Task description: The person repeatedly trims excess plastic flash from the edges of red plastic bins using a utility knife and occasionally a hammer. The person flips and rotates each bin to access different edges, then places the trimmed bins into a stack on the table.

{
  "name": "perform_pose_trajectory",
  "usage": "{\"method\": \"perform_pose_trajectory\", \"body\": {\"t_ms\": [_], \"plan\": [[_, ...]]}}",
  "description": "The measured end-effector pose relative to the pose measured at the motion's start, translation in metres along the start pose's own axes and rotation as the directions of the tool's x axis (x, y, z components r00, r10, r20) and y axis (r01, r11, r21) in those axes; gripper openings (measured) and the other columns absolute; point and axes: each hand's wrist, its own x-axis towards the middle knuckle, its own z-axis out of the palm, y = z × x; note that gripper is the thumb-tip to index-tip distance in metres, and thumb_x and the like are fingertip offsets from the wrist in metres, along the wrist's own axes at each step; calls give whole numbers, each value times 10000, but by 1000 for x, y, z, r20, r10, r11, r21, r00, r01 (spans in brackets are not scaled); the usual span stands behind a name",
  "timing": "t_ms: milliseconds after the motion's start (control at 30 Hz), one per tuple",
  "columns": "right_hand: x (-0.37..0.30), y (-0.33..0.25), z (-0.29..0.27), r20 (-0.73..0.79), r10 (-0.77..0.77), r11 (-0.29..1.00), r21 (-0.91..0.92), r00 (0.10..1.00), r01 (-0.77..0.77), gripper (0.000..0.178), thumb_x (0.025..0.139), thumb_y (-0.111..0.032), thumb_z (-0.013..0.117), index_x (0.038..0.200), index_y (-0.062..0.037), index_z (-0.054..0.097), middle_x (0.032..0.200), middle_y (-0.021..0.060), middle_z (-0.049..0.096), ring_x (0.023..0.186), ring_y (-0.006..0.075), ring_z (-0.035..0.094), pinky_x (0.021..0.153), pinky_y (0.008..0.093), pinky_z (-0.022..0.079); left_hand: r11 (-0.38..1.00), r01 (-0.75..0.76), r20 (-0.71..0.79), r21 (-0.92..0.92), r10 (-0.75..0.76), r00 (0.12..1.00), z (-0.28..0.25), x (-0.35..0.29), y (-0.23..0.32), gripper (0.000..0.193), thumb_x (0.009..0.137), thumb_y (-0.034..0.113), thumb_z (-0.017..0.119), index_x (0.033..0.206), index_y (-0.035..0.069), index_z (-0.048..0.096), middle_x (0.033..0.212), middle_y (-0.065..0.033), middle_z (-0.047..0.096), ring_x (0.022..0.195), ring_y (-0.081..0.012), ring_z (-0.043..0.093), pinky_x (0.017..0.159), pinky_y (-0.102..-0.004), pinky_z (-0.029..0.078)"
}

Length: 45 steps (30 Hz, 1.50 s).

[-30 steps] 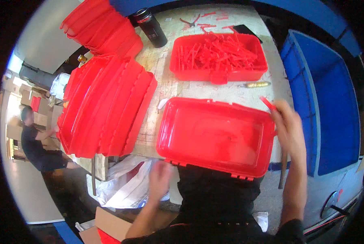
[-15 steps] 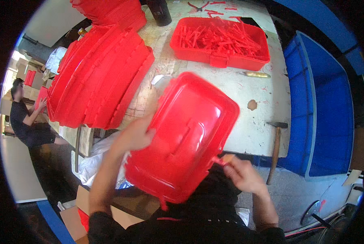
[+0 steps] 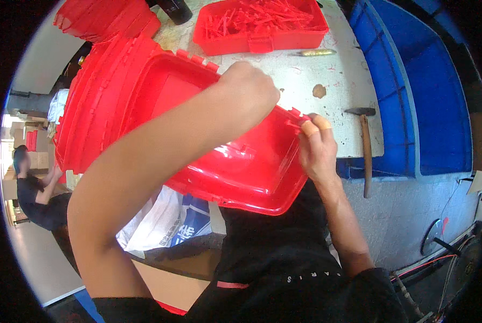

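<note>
Item: red plastic case half (image 3: 235, 161), glossy, rectangular with rounded corners, shallow moulded walls and a raised handle-shaped relief on its broad face. A row of small hinge tabs runs along its far edge. We see it held tilted in the air over the near edge of the worktop (image 3: 327, 70), close to the body, one corner hanging down toward a dark shirt.

Left hand (image 3: 249, 89): curled shut into a fist over the far hinged edge of the case half, forearm crossing in front of it. Whether the fingers clamp the rim or only press on it we cannot tell.

Right hand (image 3: 316, 148): closed on the right edge of the case half, fingers wrapped behind the rim, thumb at the hinge tabs; a tan plaster covers one fingertip.

Nearby stock:
- stack of red case halves (image 3: 103, 102), at the left edge of the worktop, just behind the held piece.
- red tray of small red parts (image 3: 259, 24), at the far edge.
- brass-coloured tool (image 3: 316, 52), lying just in front of that tray.
- hammer (image 3: 363, 145), at the right edge, handle pointing toward us.
- blue crate (image 3: 413, 97), beside the worktop on the right.
- another person (image 3: 33, 188), in dark clothing, far left, well apart.
</note>
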Motion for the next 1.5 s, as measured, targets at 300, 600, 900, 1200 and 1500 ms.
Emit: {"method": "perform_pose_trajectory", "body": {"t_ms": [300,600,900,1200,1500], "plan": [[-40,23,10,-269,189,980,113,945,-164,173,969,0,534,1141,11,551,1078,209,589,984,352,564,886,415,466,272,406,432,-872,41,901,62,-149,82,439,810,505,788,863,73,727,723,-83,700,696,-228,707,658,-326,541],[-44,60,16,-295,150,988,8,944,-155,254,928,46,572,1175,-5,539,1210,235,527,1070,364,544,944,424,457,-363,-458,93,-812,-854,512,129,-69,188,688,836,67,772,1416,-6,409,1295,-140,598,1159,-234,602,1022,-378,465],[-57,-33,-63,206,565,810,45,799,-584,128,943,-17,613,1068,-33,593,887,192,646,787,337,667,678,403,527,153,-149,-180,-977,-966,186,183,-30,180,394,932,-35,565,1313,-96,483,1291,-228,579,1161,-323,598,996,-384,466],[-88,-48,-9,557,638,482,250,532,-840,190,1020,-151,528,981,13,618,696,85,600,614,153,565,572,322,458,336,-86,-346,-938,-924,162,189,-25,186,345,921,-37,593,1250,-124,538,1280,-267,603,1151,-368,619,984,-419,486],[-96,-52,-4,458,638,626,159,619,-763,118,980,-93,566,1003,12,615,751,240,641,675,381,681,575,419,498,211,-140,-242,-967,-933,265,197,-31,194,282,981,7,543,1227,-130,552,1204,-246,647,1106,-324,641,980,-405,480]]}}
